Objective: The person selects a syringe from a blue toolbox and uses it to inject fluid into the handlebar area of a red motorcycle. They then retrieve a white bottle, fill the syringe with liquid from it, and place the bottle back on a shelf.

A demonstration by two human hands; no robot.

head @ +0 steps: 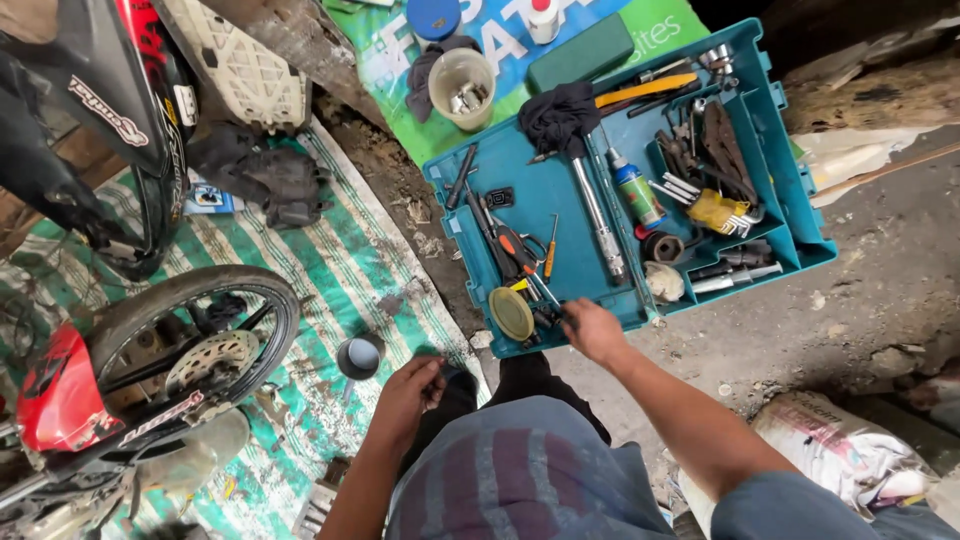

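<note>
Toolbox tray (560,250): teal, on the floor ahead.
Right hand (592,330): grip pinching small tools at the near edge; best lift one cleanly.
Left hand (408,392): grip curled, contents unclear, near a metal cup (359,357).

I see a bare dirt/concrete floor (880,290), w/ a green-and-white striped mat (345,265) spread over its left part. On the mat: a motorcycle front wheel (195,340), a small dark cup (359,357) and a black cloth bundle (262,172). Right of the mat a teal tool tray (770,120) sits on the floor, a green printed sheet (660,22) behind it, a white sack (850,455) near right.
</note>
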